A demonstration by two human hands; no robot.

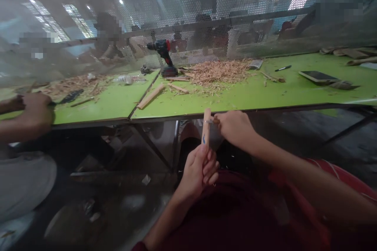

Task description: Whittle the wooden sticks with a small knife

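My left hand is closed around the lower end of a pale wooden stick, which points up and away from me and bears a small blue mark. Against its upper part lies the short blade of a carving knife. The knife's brown handle is gripped in my right hand, whose fingers cover most of it. Both hands are in front of the near edge of the green table, over my lap.
Wood shavings lie heaped on the table beside a black-and-red cordless drill. A wood block, a pen and a phone are nearby. At left, a co-worker's hand is over the table. A mesh screen stands behind.
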